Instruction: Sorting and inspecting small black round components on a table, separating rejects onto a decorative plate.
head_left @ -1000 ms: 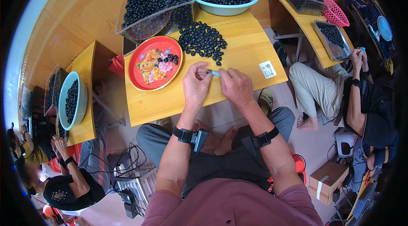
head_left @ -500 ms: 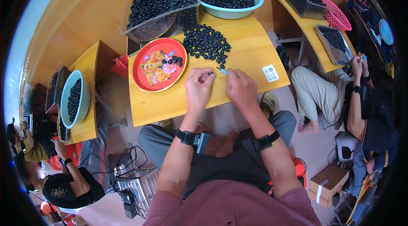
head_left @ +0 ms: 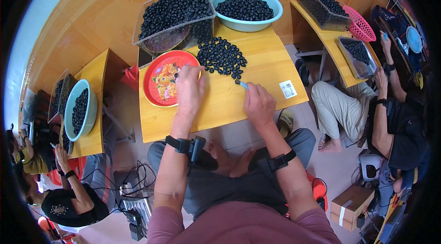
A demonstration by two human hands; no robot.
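Note:
My left hand (head_left: 189, 89) is over the right side of a round red tray (head_left: 150, 91) with a flower pattern and gold rim. Its fingertips are turned down and partly hidden, so a grip cannot be made out; one black bead (head_left: 176, 75) shows beside them. In my right hand (head_left: 260, 104) is a slim light-blue tool (head_left: 244, 85), held like a pen. The tool's tip is at a single black bead (head_left: 237, 81) on the yellow table (head_left: 216, 111). That bead lies at the near end of a loose spread of black beads (head_left: 220, 56).
Behind the spread stand a clear bin (head_left: 202, 30) and a light-blue basin (head_left: 245, 24), both full of black beads. A white label (head_left: 288, 89) is on the table's right. Co-workers sit at tables on both sides; a cardboard box (head_left: 351, 207) is on the floor.
My left hand has moved left and away from the tool, from the table to the tray. The tool's tip has dipped to the bead near the spread. The view has shifted slightly.

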